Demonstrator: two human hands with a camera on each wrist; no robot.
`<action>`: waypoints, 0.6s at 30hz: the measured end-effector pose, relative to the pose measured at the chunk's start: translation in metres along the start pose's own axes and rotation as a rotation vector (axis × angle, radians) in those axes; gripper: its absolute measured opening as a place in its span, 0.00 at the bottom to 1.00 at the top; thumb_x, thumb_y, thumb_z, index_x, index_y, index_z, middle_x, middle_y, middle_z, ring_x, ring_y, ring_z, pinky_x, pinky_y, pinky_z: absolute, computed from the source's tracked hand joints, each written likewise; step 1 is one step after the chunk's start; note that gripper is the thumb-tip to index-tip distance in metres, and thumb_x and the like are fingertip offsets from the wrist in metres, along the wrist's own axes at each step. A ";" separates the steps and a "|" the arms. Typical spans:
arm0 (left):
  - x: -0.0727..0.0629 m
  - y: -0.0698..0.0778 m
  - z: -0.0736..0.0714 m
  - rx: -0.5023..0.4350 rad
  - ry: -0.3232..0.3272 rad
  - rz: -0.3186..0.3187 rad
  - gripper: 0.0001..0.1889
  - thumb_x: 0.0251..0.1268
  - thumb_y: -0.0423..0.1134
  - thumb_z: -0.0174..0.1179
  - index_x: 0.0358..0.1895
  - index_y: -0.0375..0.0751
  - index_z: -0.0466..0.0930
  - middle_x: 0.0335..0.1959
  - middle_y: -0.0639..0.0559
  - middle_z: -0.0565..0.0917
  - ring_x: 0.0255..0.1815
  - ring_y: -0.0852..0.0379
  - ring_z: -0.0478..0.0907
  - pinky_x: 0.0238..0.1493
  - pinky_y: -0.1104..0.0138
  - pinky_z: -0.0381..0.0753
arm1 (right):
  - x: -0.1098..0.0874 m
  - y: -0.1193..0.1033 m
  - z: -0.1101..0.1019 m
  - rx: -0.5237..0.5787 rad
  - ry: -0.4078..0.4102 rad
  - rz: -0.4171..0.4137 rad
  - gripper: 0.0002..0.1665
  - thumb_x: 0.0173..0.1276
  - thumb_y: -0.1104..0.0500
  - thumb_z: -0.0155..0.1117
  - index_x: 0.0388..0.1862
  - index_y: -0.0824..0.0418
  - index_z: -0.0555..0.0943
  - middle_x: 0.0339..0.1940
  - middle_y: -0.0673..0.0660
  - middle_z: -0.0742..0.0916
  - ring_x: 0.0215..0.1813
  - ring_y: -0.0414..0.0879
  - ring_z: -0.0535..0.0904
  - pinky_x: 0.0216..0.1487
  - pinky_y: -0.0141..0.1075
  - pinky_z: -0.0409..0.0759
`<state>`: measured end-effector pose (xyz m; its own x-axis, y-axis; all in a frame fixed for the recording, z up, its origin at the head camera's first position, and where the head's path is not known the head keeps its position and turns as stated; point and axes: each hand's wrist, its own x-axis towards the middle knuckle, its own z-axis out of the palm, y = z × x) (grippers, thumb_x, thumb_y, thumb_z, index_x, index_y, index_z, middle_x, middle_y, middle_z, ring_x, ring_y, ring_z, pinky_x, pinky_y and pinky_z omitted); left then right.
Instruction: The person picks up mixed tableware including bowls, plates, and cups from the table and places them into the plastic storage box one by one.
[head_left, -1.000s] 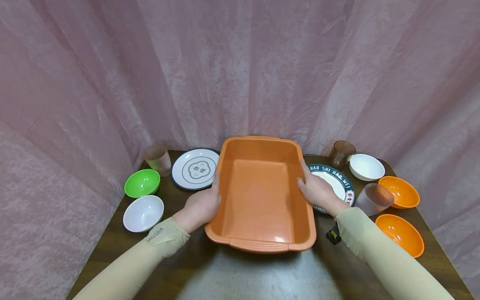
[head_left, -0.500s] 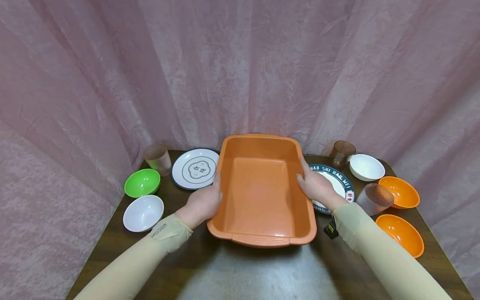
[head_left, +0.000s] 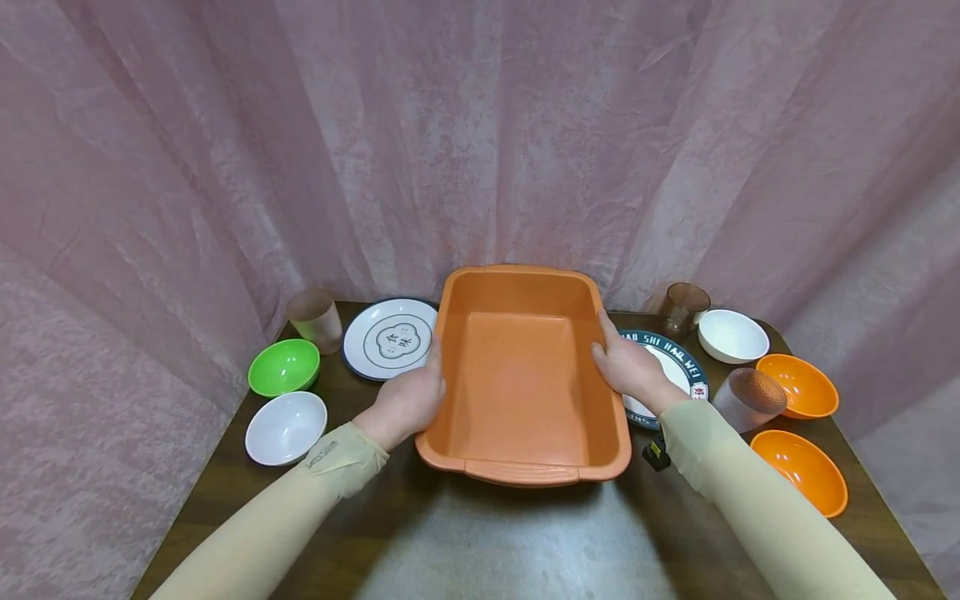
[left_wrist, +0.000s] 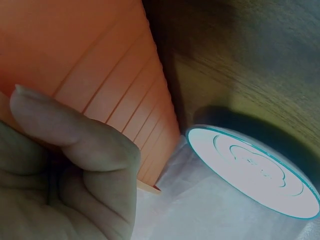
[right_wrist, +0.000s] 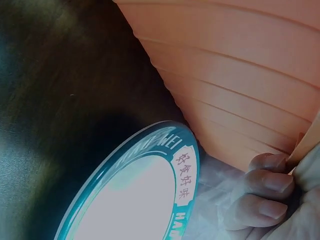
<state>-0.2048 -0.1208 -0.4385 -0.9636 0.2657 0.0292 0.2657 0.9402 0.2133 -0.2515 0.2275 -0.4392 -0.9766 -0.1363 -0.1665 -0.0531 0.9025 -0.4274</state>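
Observation:
A rectangular orange plastic basin (head_left: 525,392) is in the middle of the head view, its inside bare. My left hand (head_left: 408,404) grips its left rim, thumb on top; the left wrist view shows fingers curled beneath the rim beside the ribbed wall (left_wrist: 125,100). On the opposite side my right hand (head_left: 633,369) holds the right rim, its curled fingertips (right_wrist: 272,182) visible in the right wrist view. A white plate with a dark edge (head_left: 392,339) lies left of the basin, and a green-rimmed plate (head_left: 678,360) lies right, partly covered by the hand. Whether the basin's underside touches the table cannot be seen.
At left are a brownish cup (head_left: 315,321), a green bowl (head_left: 285,367) and a white bowl (head_left: 287,427). The right side has two cups (head_left: 684,308), a white bowl (head_left: 733,335) and two orange bowls (head_left: 802,471). A pink curtain (head_left: 480,125) hangs behind the table (head_left: 225,517).
The basin has shifted slightly away from me, toward the curtain, with both hands keeping hold of its rims. Plates, cups and bowls stay where they were.

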 end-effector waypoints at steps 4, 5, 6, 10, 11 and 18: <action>0.002 0.000 0.000 -0.013 -0.010 0.004 0.34 0.78 0.38 0.47 0.80 0.29 0.48 0.13 0.51 0.74 0.12 0.54 0.72 0.14 0.61 0.68 | 0.002 0.001 0.000 0.009 -0.012 0.011 0.43 0.83 0.48 0.37 0.84 0.51 0.29 0.65 0.70 0.81 0.38 0.51 0.85 0.33 0.42 0.80; 0.002 -0.001 0.000 -0.012 -0.012 0.007 0.34 0.78 0.38 0.47 0.80 0.29 0.48 0.13 0.51 0.74 0.12 0.54 0.72 0.14 0.62 0.68 | 0.002 0.001 0.000 0.010 -0.013 0.013 0.43 0.83 0.47 0.37 0.84 0.50 0.29 0.65 0.70 0.81 0.38 0.51 0.85 0.34 0.41 0.80; 0.002 -0.001 0.000 -0.012 -0.015 0.010 0.34 0.78 0.38 0.47 0.80 0.28 0.48 0.13 0.51 0.74 0.12 0.54 0.72 0.14 0.62 0.68 | 0.003 0.001 0.000 0.013 -0.013 0.019 0.43 0.82 0.47 0.37 0.84 0.50 0.29 0.65 0.69 0.81 0.38 0.51 0.85 0.34 0.41 0.80; 0.003 -0.001 -0.001 -0.010 -0.039 0.005 0.34 0.79 0.39 0.47 0.80 0.29 0.46 0.14 0.51 0.74 0.13 0.55 0.72 0.15 0.63 0.69 | 0.004 0.001 0.001 0.015 -0.011 0.020 0.43 0.82 0.47 0.38 0.84 0.50 0.30 0.64 0.69 0.82 0.38 0.51 0.85 0.34 0.41 0.80; 0.003 -0.001 -0.001 -0.011 -0.041 0.006 0.34 0.79 0.39 0.47 0.80 0.28 0.46 0.14 0.51 0.74 0.13 0.55 0.72 0.15 0.63 0.69 | 0.004 0.001 0.001 0.014 -0.010 0.020 0.43 0.82 0.47 0.38 0.84 0.50 0.30 0.64 0.69 0.82 0.38 0.51 0.85 0.34 0.41 0.80; 0.001 -0.001 -0.001 0.006 0.014 0.044 0.34 0.78 0.37 0.49 0.79 0.26 0.49 0.12 0.52 0.72 0.10 0.54 0.70 0.12 0.62 0.66 | 0.005 0.001 0.001 -0.007 -0.001 0.018 0.43 0.83 0.47 0.38 0.84 0.52 0.30 0.63 0.70 0.82 0.36 0.51 0.84 0.34 0.41 0.80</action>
<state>-0.2056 -0.1219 -0.4376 -0.9512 0.3042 0.0521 0.3083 0.9288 0.2057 -0.2560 0.2273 -0.4407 -0.9771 -0.1208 -0.1754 -0.0372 0.9077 -0.4180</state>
